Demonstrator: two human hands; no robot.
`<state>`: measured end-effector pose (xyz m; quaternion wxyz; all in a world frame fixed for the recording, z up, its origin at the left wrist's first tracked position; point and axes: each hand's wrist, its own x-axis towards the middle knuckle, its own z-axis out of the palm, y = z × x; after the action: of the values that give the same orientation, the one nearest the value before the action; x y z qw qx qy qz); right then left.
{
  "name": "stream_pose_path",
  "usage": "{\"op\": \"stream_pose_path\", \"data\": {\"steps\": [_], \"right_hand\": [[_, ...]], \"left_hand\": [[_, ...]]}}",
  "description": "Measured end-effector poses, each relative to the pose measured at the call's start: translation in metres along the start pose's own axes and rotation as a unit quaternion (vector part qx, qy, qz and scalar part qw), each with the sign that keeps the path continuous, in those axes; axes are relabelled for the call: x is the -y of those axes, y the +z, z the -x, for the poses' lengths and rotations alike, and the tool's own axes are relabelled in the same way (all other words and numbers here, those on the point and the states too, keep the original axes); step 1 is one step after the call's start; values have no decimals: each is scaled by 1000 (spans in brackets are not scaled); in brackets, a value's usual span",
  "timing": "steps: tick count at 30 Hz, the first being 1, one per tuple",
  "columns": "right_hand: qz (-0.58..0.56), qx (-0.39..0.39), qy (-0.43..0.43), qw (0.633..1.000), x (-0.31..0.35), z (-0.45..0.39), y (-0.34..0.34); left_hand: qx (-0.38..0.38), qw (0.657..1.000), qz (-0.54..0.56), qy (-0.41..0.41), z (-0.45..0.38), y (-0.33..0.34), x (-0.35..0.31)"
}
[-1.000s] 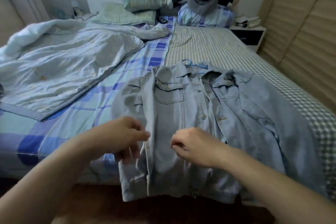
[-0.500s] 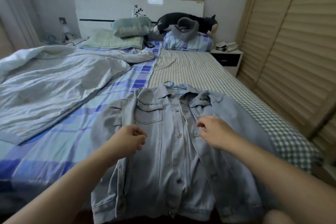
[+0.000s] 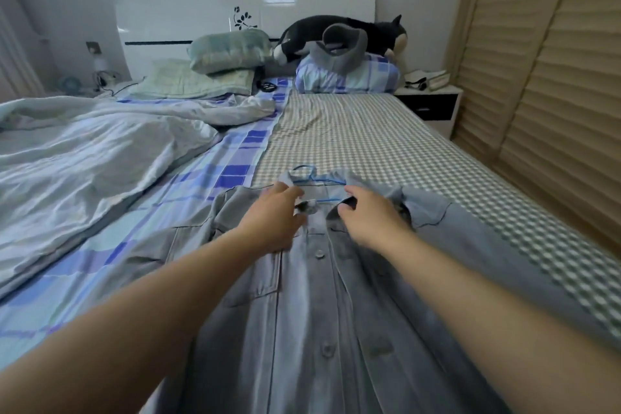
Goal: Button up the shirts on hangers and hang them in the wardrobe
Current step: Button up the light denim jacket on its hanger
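Denim shirt point(image 3: 312, 306) lies flat on the bed point(image 3: 386, 141) over a blue hanger point(image 3: 316, 178), and the left hand point(image 3: 272, 222) and right hand point(image 3: 369, 218) each pinch the collar with curled fingers.

Bare forearms, no sleeves visible

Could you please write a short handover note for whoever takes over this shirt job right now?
Left hand: at the collar of the denim shirt, fingers curled on the left collar edge; the grip is blurred.
Right hand: fingers curled over the right collar edge.
The shirt lies front up on the bed, on a blue hanger whose hook shows above the collar. The louvred wardrobe doors stand to the right.
Done: the lower placket looks closed.
Left: the top button at the collar, then hanging it in the wardrobe.
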<state>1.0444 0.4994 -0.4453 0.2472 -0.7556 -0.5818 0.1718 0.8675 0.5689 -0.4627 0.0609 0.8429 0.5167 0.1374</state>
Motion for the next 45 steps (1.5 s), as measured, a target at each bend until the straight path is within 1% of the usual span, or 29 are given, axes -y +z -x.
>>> {"op": "stream_pose_path", "data": {"steps": [2, 4, 5, 6, 8, 10, 11, 14, 16, 18, 20, 23, 26, 28, 29, 31, 33, 36, 37, 38, 39, 41, 42, 43, 44, 45], "right_hand": [[23, 29, 16, 999, 5, -33, 14], [23, 53, 50, 997, 4, -56, 28], [14, 41, 59, 997, 3, -64, 34], [-4, 9, 66, 998, 2, -70, 37], [-70, -86, 81, 991, 3, -71, 35], [-146, -171, 81, 971, 8, -60, 17], [-187, -194, 69, 961, 13, -49, 2], [-291, -218, 28, 931, 20, 4, -48], [-335, -193, 26, 922, 14, 47, -75], [-369, -152, 39, 916, 4, 94, -92], [-419, -119, 47, 899, -6, 136, -98], [-473, -79, 71, 874, -11, 184, -79], [-529, -23, 104, 842, -6, 208, -47], [-560, -1, 105, 822, -7, 215, -26], [-565, 2, 104, 818, -9, 217, -17], [-545, -2, 115, 830, -17, 223, -2], [-540, 0, 131, 831, -25, 225, 10], [-565, 6, 141, 813, -28, 224, 21], [-579, 12, 142, 803, -26, 224, 23], [-595, 15, 143, 791, -24, 225, 24], [-608, 18, 146, 781, -21, 226, 26], [-615, 13, 153, 773, -17, 228, 31], [-615, 6, 154, 773, -14, 228, 33], [-617, 0, 151, 773, -11, 227, 35], [-621, -2, 145, 770, -8, 225, 36], [-627, -1, 138, 766, -5, 224, 37]], "left_hand": [[50, 994, -85, 41, -50, 17, 14], [74, 977, -168, 107, -80, 29, 29], [72, 964, -206, 150, -89, 30, 36], [58, 954, -225, 190, -94, 28, 41], [43, 952, -205, 225, -92, 10, 39], [55, 960, -179, 208, -72, -20, 20], [63, 965, -173, 186, -59, -36, 8], [78, 978, -132, 138, -1, -82, -27], [77, 987, -82, 116, 47, -107, -44], [44, 994, -1, 96, 93, -121, -52], [10, 992, 104, 71, 132, -125, -57], [-11, 982, 184, 36, 179, -99, -68], [-79, 970, 228, -11, 214, -52, -80], [-111, 942, 310, -61, 230, -26, -86], [-106, 921, 364, -84, 235, -17, -86], [-73, 885, 447, -105, 240, -7, -84], [-30, 873, 475, -107, 239, -5, -78], [24, 863, 494, -103, 239, -10, -73], [31, 852, 511, -109, 240, -12, -73], [39, 829, 545, -120, 241, -14, -72], [50, 794, 591, -129, 241, -17, -71], [73, 720, 677, -134, 239, -19, -71], [75, 694, 703, -137, 237, -17, -70], [74, 672, 723, -142, 235, -16, -70], [72, 662, 732, -142, 233, -14, -69], [72, 662, 733, -137, 231, -14, -71]]}}
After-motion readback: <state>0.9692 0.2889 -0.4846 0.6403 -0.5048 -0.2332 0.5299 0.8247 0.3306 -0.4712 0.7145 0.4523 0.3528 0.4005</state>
